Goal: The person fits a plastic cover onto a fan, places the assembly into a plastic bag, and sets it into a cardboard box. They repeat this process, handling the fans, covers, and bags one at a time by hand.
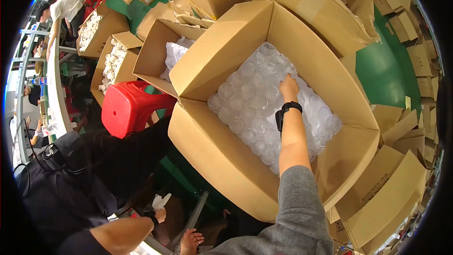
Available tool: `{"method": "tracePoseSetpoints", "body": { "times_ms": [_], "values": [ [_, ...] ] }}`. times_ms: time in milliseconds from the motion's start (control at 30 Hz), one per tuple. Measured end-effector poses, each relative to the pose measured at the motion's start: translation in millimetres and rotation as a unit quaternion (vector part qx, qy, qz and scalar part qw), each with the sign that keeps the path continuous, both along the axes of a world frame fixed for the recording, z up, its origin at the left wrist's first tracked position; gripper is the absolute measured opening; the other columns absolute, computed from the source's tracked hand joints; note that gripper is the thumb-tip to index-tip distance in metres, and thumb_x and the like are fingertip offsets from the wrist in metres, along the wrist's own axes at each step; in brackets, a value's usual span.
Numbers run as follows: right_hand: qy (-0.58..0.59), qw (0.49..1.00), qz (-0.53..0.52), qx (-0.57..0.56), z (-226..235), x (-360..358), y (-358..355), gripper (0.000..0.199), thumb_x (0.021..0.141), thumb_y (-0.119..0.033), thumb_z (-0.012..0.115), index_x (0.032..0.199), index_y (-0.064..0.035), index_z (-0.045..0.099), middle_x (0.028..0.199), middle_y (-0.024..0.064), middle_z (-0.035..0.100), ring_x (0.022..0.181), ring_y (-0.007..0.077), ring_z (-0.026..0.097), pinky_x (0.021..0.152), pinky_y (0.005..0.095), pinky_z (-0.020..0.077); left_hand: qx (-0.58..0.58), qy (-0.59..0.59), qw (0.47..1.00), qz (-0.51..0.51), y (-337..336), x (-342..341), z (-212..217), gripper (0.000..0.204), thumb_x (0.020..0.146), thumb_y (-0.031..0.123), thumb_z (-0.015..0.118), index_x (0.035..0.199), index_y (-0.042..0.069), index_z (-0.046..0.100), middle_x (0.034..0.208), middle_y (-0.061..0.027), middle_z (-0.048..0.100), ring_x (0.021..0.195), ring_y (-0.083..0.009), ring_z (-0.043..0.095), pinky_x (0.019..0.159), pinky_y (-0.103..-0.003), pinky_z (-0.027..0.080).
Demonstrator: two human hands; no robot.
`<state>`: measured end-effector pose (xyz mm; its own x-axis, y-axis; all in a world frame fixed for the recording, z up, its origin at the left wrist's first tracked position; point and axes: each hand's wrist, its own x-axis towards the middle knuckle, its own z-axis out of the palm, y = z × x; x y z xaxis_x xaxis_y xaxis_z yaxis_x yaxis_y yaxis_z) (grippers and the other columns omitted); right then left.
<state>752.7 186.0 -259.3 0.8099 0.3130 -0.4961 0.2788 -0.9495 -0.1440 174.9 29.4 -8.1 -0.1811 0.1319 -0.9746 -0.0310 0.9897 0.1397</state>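
A large cardboard box (222, 160) stands open in front of me, holding many clear, round plastic domes or cups (250, 97) packed close together. My right arm, with a black wristband (286, 109), reaches deep inside. There my right hand (289, 87) touches the domes beside a whitish sheet (306, 101). Its index finger is stretched out, the other fingers are partly hidden, and no held thing shows. At the lower edge my left hand (191, 242) is beside a metal bar (196, 212), its fingers loosely apart and nothing visible in them.
To my left a person in black (89, 174) extends an arm near a white thing (161, 201). A red stool (125, 108) stands past them. Cardboard boxes, some with white parts (112, 61), surround the large box. More people work along a long table (55, 89).
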Motion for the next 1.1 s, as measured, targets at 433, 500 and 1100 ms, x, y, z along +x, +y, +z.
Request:
{"method": "tracePoseSetpoints", "body": {
  "times_ms": [433,500,1100],
  "values": [
    [-0.151,0.975,-0.075,0.147,5.1,-3.1,-58.8,0.019,0.071,-0.018,0.052,0.079,-0.0031,0.061,0.084,0.0174,0.059,0.082,0.0322,0.056,0.069,0.0420,0.0448,0.166,-0.047,0.979,-0.105,-1.2,36.1,-11.1,0.028,0.088,0.028,0.035,0.093,0.002,0.045,0.072,-0.0111,0.055,0.063,-0.0180,0.055,0.058,-0.027,0.046],
    [-0.128,0.974,-0.115,0.149,11.7,-3.2,-47.5,0.022,0.072,-0.022,0.052,0.080,-0.0039,0.060,0.085,0.0166,0.060,0.082,0.0320,0.057,0.069,0.0410,0.0450,0.154,0.018,0.981,-0.120,-14.6,23.5,-12.6,0.030,0.088,0.030,0.032,0.093,0.002,0.044,0.071,-0.0114,0.055,0.062,-0.0203,0.055,0.058,-0.030,0.046],
    [-0.182,0.971,-0.037,0.147,61.4,6.1,-50.6,0.022,0.073,-0.026,0.052,0.072,-0.0044,0.058,0.074,0.0145,0.059,0.070,0.0293,0.058,0.058,0.0365,0.0447,0.139,0.013,0.980,-0.144,-4.6,55.8,-2.3,0.027,0.088,0.025,0.036,0.095,0.001,0.046,0.072,-0.0098,0.055,0.060,-0.0167,0.055,0.057,-0.026,0.045]
  ]
}}
